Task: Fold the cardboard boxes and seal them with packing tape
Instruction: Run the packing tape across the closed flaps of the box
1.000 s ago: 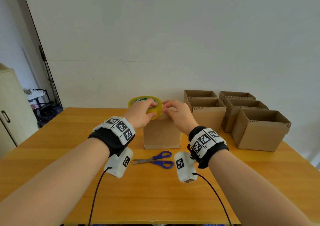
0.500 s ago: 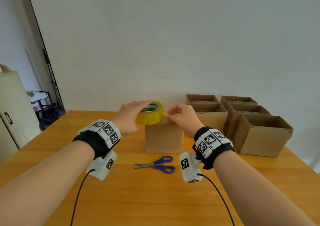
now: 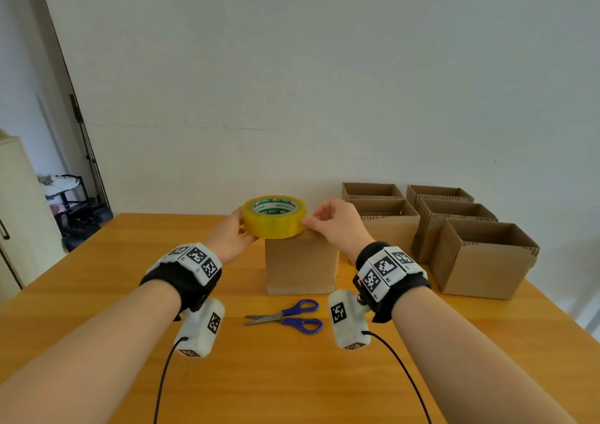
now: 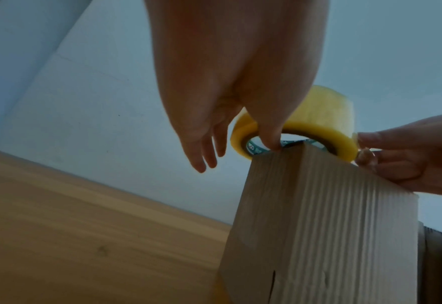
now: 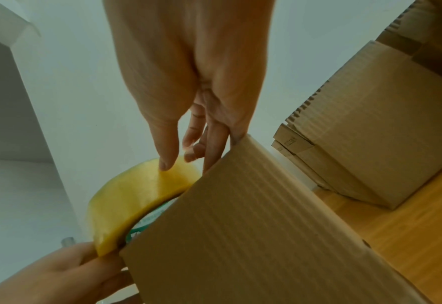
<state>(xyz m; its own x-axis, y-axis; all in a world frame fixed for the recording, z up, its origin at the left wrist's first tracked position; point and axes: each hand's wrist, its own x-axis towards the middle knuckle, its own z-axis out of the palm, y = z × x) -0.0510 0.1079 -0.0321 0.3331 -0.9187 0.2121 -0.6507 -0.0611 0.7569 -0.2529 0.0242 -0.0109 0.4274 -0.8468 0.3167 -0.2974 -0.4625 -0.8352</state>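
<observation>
- Closed cardboard box [image 3: 302, 263] stands upright mid-tabletop [image 3: 97, 293], well back from the near edge; bare wood to its left and in front.
- Blue-handled scissors [image 3: 285, 317] lie just in front of the box, blades pointing left, apart from it.
- Five open boxes [image 3: 480, 258] cluster to the right, reaching close to the right edge and the back wall; nearest one just beside the right wrist.
- Tape roll [image 3: 274, 217]: yellow-tinted clear tape, green-and-white printed core, lying flat on the box top at its left side, hole facing up, overhanging the left edge.
- Left hand [image 3: 229, 237] holds the roll from the left: in the left wrist view the thumb hooks into the core from below; other fingers [image 4: 206, 156] hang loose, off the roll.
- Right hand [image 3: 337, 225] grip: thumb and forefinger pinch at the roll's right rim, thumb [image 5: 166, 156] pressed on the tape's outer face; whether a loose tape end is held, cannot tell.
- Box: plain brown corrugated, ribs running vertically, taller than wide.
</observation>
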